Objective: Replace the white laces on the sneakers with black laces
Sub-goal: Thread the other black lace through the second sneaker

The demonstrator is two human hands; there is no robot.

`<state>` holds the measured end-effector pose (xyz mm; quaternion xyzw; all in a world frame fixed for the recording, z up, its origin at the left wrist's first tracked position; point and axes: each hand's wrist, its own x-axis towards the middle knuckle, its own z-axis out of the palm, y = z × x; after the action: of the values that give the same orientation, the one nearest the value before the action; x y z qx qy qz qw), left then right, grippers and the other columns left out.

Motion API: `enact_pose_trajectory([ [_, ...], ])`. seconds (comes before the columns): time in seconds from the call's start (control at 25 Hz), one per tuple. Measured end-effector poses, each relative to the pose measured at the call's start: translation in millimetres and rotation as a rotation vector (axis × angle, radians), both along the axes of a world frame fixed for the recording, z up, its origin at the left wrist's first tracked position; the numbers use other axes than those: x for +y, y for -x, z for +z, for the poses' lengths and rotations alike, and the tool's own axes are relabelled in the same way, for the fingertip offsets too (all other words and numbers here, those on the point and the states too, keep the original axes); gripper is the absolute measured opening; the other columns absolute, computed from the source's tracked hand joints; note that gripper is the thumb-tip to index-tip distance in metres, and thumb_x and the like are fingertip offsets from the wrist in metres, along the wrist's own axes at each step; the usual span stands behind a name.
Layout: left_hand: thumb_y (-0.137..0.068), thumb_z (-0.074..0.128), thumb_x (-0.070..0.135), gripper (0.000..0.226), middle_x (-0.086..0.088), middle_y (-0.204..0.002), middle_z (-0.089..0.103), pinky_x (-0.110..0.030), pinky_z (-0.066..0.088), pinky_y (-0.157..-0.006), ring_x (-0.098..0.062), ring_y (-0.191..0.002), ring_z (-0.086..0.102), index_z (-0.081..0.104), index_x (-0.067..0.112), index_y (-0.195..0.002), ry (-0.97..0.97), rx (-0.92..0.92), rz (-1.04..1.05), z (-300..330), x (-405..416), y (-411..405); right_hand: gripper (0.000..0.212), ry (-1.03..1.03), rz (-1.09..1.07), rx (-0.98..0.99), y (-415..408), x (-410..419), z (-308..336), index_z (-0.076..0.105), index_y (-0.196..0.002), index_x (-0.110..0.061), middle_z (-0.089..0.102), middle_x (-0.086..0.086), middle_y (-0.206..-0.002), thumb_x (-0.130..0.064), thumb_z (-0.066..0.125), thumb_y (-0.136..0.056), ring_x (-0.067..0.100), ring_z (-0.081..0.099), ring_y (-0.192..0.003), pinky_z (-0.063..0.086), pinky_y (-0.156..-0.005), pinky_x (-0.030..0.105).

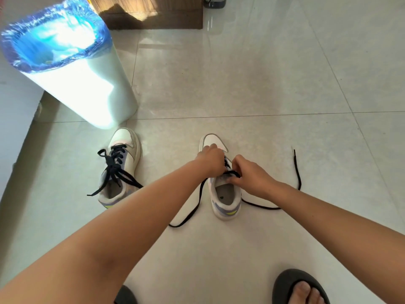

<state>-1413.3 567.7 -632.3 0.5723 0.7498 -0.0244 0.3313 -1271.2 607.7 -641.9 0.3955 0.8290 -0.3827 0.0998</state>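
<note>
Beyond two dark slippers, both hands, left hand and right hand, pinch the limp flat black lace over the right white sneaker; soft and light, best gripped near its stiff tip.

I see left sneaker fully black-laced; right sneaker upright, black lace ends trailing on floor.

White bin with blue liner, brown mat, tiled floor, dark slippers
</note>
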Motion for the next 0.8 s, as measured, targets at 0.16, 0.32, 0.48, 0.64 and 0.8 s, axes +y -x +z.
enact_pose_trajectory([
  [0.16,-0.090,0.055,0.037,0.037,-0.013,-0.124,0.041,-0.036,0.037,-0.093,-0.030,-0.118,0.039,0.060,0.004,-0.108,0.131,-0.021,-0.013,1.3,2.5,-2.6,0.026,-0.067,0.003,0.037,-7.6,-8.4,-2.4,0.038,-0.083,-0.018,0.048,-0.005,-0.071,-0.028,0.062,-0.086,0.020,0.045,-0.066,0.035,-0.059,0.034],
  [0.32,-0.094,0.050,0.029,0.033,-0.014,-0.123,0.046,-0.034,0.040,-0.090,-0.024,-0.106,0.043,0.057,0.004,-0.114,0.216,-0.072,-0.010,4.4,3.3,0.6,0.022,-0.193,0.070,-0.003,-7.5,-11.9,-1.4,0.035,-0.086,-0.019,0.048,-0.004,-0.070,-0.025,0.056,-0.088,0.023,0.046,-0.064,0.030,-0.052,0.031],
  [0.48,-0.094,0.052,0.031,0.028,-0.003,-0.085,0.054,-0.026,0.042,-0.068,-0.016,-0.075,0.048,0.063,0.005,-0.093,0.192,-0.267,0.136,6.1,-0.3,15.3,0.023,-0.051,0.031,0.054,-10.0,-6.0,-1.4,0.038,-0.082,-0.020,0.045,-0.007,-0.065,-0.025,0.059,-0.090,0.016,0.043,-0.062,0.032,-0.056,0.030],
  [0.64,-0.096,0.046,0.040,0.045,0.001,-0.061,0.049,-0.017,0.031,-0.046,-0.011,-0.052,0.037,0.050,0.012,-0.061,0.225,-0.277,0.084,2.9,-12.2,23.3,0.024,0.099,-0.004,0.117,-14.3,-1.4,3.4,0.042,-0.077,-0.026,0.047,-0.007,-0.068,-0.022,0.062,-0.088,0.008,0.040,-0.060,0.033,-0.057,0.022],
  [0.8,-0.094,0.047,0.047,0.044,0.002,-0.056,0.052,-0.021,0.034,-0.051,-0.012,-0.052,0.044,0.061,0.010,-0.074,0.253,-0.246,0.081,8.3,-14.5,32.5,0.014,0.202,-0.165,0.268,-14.0,6.5,10.4,0.055,-0.080,-0.024,0.055,-0.004,-0.070,-0.016,0.065,-0.086,0.008,0.049,-0.064,0.041,-0.063,0.022],
])
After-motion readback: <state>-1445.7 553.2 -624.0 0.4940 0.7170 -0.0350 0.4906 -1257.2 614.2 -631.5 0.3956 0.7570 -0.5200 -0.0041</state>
